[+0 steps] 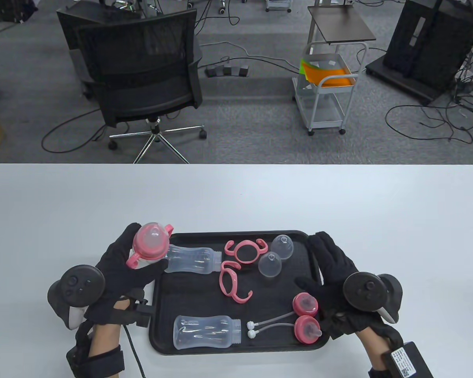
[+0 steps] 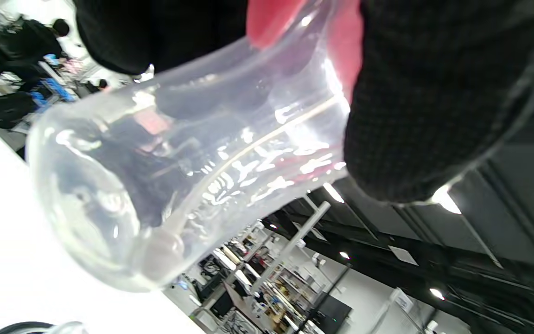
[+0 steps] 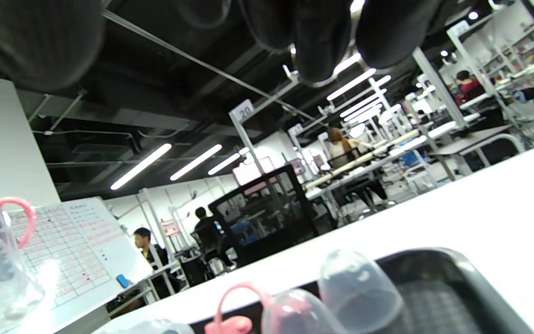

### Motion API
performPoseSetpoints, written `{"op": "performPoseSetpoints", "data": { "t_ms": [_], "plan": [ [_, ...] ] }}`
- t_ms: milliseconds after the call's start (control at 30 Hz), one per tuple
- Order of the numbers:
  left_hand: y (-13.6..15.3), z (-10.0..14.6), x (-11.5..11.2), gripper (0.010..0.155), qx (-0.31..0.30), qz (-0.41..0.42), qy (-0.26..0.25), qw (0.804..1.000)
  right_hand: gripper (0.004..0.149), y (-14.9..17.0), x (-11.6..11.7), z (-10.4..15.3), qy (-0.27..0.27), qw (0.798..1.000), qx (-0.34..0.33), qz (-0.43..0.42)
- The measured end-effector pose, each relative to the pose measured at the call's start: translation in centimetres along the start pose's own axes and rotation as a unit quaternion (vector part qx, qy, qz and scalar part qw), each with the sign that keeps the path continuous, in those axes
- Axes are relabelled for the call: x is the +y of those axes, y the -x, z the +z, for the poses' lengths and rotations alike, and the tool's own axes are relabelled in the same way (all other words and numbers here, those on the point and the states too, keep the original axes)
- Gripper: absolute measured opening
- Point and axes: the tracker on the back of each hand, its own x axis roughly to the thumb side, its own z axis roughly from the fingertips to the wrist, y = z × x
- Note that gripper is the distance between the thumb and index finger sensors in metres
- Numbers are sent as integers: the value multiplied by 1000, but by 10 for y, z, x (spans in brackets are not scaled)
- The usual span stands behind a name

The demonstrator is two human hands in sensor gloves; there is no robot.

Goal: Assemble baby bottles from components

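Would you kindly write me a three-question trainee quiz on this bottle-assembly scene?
1. True or false: the left hand holds a bottle with its pink handles and teat already fitted.
2. How many loose handle rings lie on the tray? A) one B) two C) four
3. Fill in: the right hand is over the tray's ____ edge, holding nothing.

Key
1. True; the pink top shows in the table view, and the left wrist view shows the clear body gripped.
2. B; the second ring lies beside the first.
3. Right; its fingers are spread near the two pink collars.
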Motion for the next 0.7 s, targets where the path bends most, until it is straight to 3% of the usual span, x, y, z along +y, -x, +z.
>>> {"op": "performPoseSetpoints", "data": {
  "t_ms": [467,700],
  "plan": [
    [58,-36,-11,103,146,-5,7,989,90,13,-5,5,6,1000,13,-17],
    [80,-42,-29,103,199,14,20,980,90,13,-2,6,-3,1000,12,-16]
  ]
}}
